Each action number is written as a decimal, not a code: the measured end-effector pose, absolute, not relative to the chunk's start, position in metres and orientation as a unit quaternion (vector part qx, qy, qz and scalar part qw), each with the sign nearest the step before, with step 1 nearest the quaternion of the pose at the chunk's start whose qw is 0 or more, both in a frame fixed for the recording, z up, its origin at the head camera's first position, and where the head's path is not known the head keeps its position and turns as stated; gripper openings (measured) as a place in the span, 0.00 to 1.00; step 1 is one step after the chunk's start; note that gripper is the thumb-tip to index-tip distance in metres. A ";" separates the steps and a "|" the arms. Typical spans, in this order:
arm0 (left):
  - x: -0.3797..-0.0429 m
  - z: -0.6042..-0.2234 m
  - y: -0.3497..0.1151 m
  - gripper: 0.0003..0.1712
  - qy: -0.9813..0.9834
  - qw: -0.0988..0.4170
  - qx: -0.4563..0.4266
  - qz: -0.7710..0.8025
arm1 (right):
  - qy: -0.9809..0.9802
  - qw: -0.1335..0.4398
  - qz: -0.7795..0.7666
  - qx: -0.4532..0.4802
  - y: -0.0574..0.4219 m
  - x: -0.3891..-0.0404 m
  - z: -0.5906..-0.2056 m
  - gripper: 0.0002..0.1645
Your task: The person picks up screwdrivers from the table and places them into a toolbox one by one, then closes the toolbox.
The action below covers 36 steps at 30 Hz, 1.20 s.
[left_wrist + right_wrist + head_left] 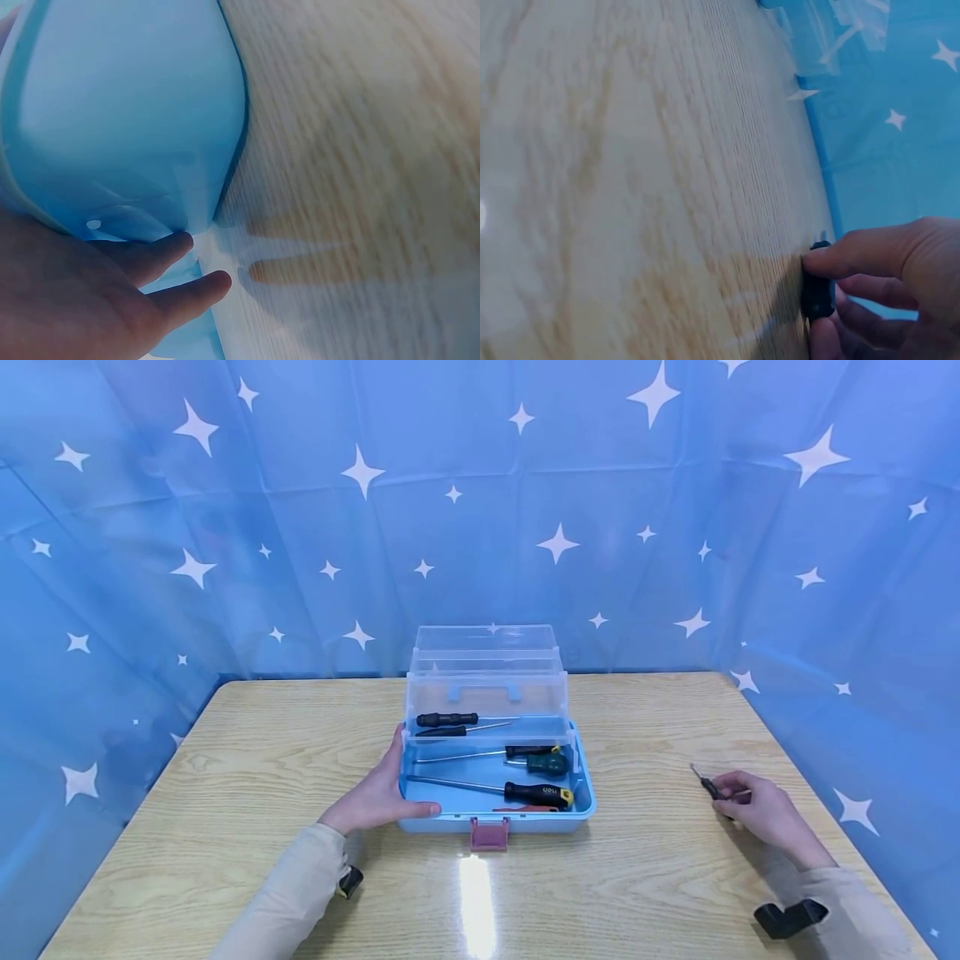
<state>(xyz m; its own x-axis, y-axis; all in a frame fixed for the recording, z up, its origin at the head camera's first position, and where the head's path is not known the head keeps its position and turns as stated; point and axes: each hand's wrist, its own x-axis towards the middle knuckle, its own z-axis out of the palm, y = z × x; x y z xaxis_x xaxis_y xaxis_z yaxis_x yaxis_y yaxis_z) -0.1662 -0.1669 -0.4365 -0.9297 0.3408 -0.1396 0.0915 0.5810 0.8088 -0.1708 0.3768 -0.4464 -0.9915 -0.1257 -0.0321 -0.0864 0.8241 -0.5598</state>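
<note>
My right hand (757, 810) pinches a small screwdriver (709, 787) by its dark handle, low over the right part of the table. Its thin shaft points away to the upper left. In the right wrist view, thumb and fingers hold the handle's end (817, 289). My left hand (375, 797) rests on the left side of a light blue toolbox (442, 824), thumb along the front rim and fingers straight along the side wall. Inside lie several screwdrivers, among them a long black-and-yellow one (536, 793) and a stubby dark green one (547, 764).
The clear lid (487, 693) stands raised at the toolbox's back, partly in front of two black-handled screwdrivers. A pink latch (489, 835) hangs at the front. The wooden table (285, 735) borders a blue star-patterned curtain (480, 577) at the back and sides.
</note>
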 end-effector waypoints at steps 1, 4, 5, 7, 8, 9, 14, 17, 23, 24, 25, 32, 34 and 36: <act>-0.166 -0.437 -0.167 0.75 0.877 0.140 0.125 0.442 | 0.955 0.033 -0.291 -0.055 0.377 -0.171 -0.446 0.14; -0.166 -0.437 -0.167 0.75 0.875 0.139 0.126 0.446 | 0.955 0.032 -0.290 -0.056 0.377 -0.171 -0.447 0.13; -0.166 -0.437 -0.167 0.75 0.875 0.139 0.125 0.446 | 0.955 0.031 -0.289 -0.056 0.377 -0.171 -0.447 0.13; -0.166 -0.437 -0.167 0.76 0.876 0.138 0.125 0.445 | 0.956 0.027 -0.288 -0.056 0.376 -0.171 -0.448 0.13; -0.166 -0.437 -0.167 0.76 0.876 0.140 0.123 0.444 | 0.955 0.026 -0.290 -0.058 0.376 -0.171 -0.448 0.13; -0.166 -0.436 -0.167 0.76 0.877 0.140 0.122 0.444 | 0.955 0.023 -0.290 -0.058 0.375 -0.171 -0.448 0.13; -0.166 -0.435 -0.167 0.76 0.877 0.140 0.119 0.444 | 0.951 0.011 -0.300 -0.070 0.371 -0.171 -0.448 0.14; -0.166 -0.435 -0.167 0.76 0.876 0.137 0.121 0.446 | 0.949 0.003 -0.304 -0.078 0.369 -0.171 -0.447 0.15; -0.165 -0.436 -0.167 0.77 0.875 0.137 0.123 0.447 | 0.947 -0.006 -0.308 -0.094 0.364 -0.171 -0.446 0.14; -0.165 -0.436 -0.167 0.77 0.875 0.137 0.122 0.447 | 0.946 -0.007 -0.309 -0.095 0.363 -0.171 -0.447 0.14; -0.165 -0.436 -0.167 0.76 0.875 0.137 0.122 0.447 | 0.945 -0.007 -0.311 -0.099 0.362 -0.171 -0.447 0.14; -0.165 -0.436 -0.167 0.76 0.875 0.137 0.121 0.447 | 0.937 -0.023 -0.327 -0.119 0.356 -0.174 -0.444 0.13; -0.165 -0.436 -0.167 0.76 0.875 0.137 0.122 0.447 | 0.936 -0.024 -0.329 -0.121 0.353 -0.175 -0.442 0.13; -0.165 -0.436 -0.167 0.76 0.875 0.136 0.124 0.448 | 0.937 -0.023 -0.328 -0.120 0.351 -0.176 -0.440 0.13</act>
<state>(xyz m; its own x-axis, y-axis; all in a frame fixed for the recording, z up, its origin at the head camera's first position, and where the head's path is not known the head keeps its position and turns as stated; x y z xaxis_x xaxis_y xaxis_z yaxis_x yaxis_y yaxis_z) -0.1652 -0.1674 -0.4362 -0.9322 0.3388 -0.1275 0.0947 0.5683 0.8174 -0.1758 0.3507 -0.4396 -0.9700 -0.2105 0.1217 -0.2404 0.7553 -0.6097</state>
